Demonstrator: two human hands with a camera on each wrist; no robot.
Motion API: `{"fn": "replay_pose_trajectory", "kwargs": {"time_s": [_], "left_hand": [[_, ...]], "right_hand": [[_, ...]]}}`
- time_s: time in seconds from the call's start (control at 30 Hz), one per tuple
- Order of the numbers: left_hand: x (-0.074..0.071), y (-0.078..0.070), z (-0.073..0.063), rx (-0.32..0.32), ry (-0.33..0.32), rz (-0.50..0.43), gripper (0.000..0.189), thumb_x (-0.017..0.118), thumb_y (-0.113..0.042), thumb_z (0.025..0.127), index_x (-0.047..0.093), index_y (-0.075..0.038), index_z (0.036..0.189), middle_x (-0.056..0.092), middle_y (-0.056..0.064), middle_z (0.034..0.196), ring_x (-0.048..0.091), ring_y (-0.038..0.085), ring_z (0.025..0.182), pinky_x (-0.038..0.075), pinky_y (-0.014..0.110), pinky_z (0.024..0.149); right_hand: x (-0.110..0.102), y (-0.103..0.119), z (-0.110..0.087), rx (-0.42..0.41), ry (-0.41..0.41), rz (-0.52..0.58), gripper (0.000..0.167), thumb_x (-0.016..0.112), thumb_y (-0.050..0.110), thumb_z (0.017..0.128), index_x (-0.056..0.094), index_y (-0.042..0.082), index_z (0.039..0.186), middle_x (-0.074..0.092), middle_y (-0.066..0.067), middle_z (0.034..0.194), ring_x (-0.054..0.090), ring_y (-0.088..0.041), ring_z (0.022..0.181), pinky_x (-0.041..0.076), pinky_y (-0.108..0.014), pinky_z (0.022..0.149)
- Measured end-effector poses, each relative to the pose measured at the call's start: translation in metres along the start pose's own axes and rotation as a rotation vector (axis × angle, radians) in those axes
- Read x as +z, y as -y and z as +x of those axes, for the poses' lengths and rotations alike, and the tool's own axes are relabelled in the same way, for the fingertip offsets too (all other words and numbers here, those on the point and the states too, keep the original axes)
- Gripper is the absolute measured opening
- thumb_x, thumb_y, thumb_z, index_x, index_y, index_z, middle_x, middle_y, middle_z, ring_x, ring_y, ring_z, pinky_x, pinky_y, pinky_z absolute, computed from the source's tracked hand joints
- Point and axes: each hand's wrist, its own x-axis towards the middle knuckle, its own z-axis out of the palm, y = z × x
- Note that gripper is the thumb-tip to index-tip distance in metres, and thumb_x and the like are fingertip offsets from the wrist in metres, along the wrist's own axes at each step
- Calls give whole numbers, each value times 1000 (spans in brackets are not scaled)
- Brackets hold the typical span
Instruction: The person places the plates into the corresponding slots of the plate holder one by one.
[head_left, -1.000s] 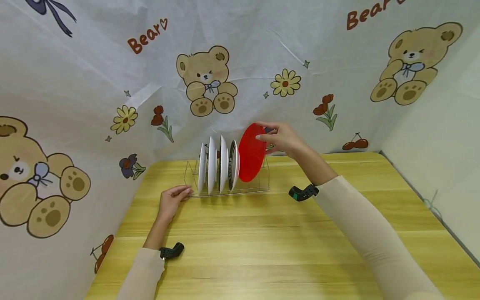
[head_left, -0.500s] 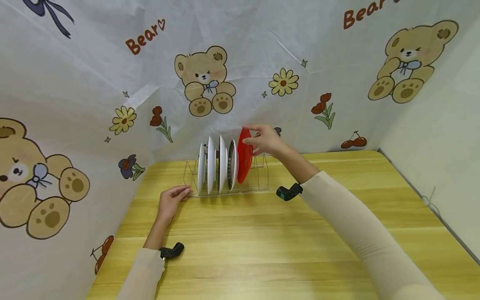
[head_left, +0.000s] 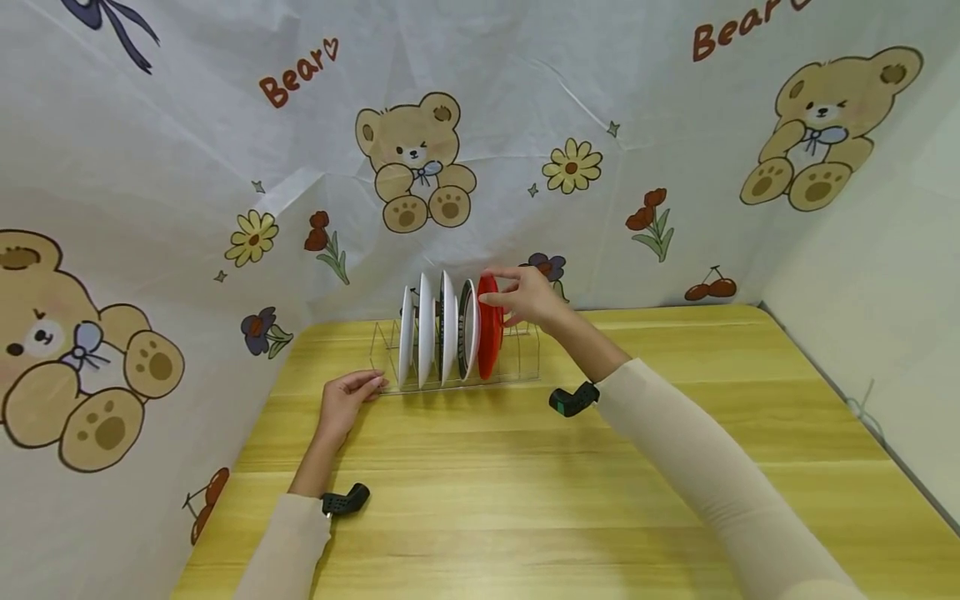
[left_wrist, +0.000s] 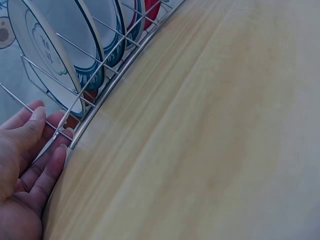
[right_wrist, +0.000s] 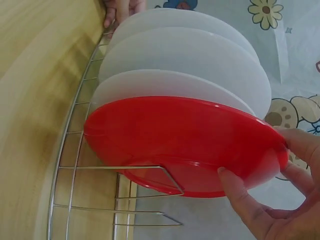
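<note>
A red plate [right_wrist: 185,135] stands on edge in the wire dish rack [head_left: 510,382], to the right of several white plates [head_left: 425,333]. At its upper edge my right hand [head_left: 528,296] pinches it, with the thumb on the outer face and the fingers over the rim, as the right wrist view shows. My left hand [head_left: 348,404] grips the wire at the rack's left end. In the left wrist view that hand's [left_wrist: 35,155] thumb and fingers lie around the end wires, close beside the nearest white plate [left_wrist: 47,55], which has blue markings.
The rack stands near the back of a wooden table [head_left: 480,500], in front of a bear-print cloth [head_left: 510,108]. Wire dividers [right_wrist: 115,212] rise to the right of the red plate. A black wrist camera [head_left: 573,400] hangs below the right wrist.
The red plate has moved left and down into the rack and turned from a slant to nearly upright, my right hand moving with it. My left hand stays at the rack's end.
</note>
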Motion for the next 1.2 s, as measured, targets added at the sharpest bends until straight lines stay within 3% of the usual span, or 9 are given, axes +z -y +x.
{"fn": "replay_pose_trajectory", "kwargs": {"time_s": [0.17,0.37,0.5,0.67,0.73,0.9,1.03,1.2], "left_hand": [[0,0,0,-2,4,7,31,72,-12,95,71,9,118,76,17,104,75,22,94,62,30,77],[-2,3,-1,-1,5,-5,29,73,-13,95,73,6,116,76,18,104,75,23,95,62,31,78],[-2,2,0,8,6,-13,30,72,-10,95,71,9,117,76,17,103,75,22,94,62,32,78],[-1,0,0,21,8,-5,29,71,-9,96,70,10,118,76,17,103,75,18,92,62,31,78],[-1,0,0,24,12,0,30,71,-9,96,70,10,118,76,17,103,75,18,92,62,30,77],[-1,1,0,23,8,9,29,71,-9,96,71,9,118,77,15,102,75,16,92,62,30,77],[-2,1,0,21,-2,13,27,71,-9,96,72,8,117,75,20,104,75,17,92,62,31,78],[-1,-1,0,26,28,11,27,71,-8,96,72,10,115,72,28,107,75,25,94,62,35,79]], "right_hand": [[2,-5,-4,-26,1,-6,56,76,28,95,56,28,147,65,-16,115,66,-32,102,62,-50,76],[-1,-18,-11,-159,-9,-101,57,65,39,100,48,24,153,66,-16,130,69,-33,96,63,-39,64],[-5,-33,-17,-216,-118,-57,49,55,42,106,56,15,147,69,-17,122,68,-38,88,63,-45,68],[-7,-59,-26,-233,-296,34,38,57,31,106,68,4,131,71,-19,111,69,-34,88,61,-52,74],[-8,-70,-30,-228,-365,39,32,60,25,105,70,2,125,71,-19,108,69,-30,88,61,-50,74],[-10,-91,-36,-169,-482,-58,26,65,16,101,72,0,120,72,-18,108,69,-28,92,61,-28,72],[-10,-101,-38,-81,-423,-138,28,66,14,100,71,-2,123,74,-19,109,72,-32,96,57,-20,69],[-9,-111,-38,-1,-296,-54,26,61,6,101,70,-8,122,74,-25,105,74,-37,93,63,-38,77]]}}
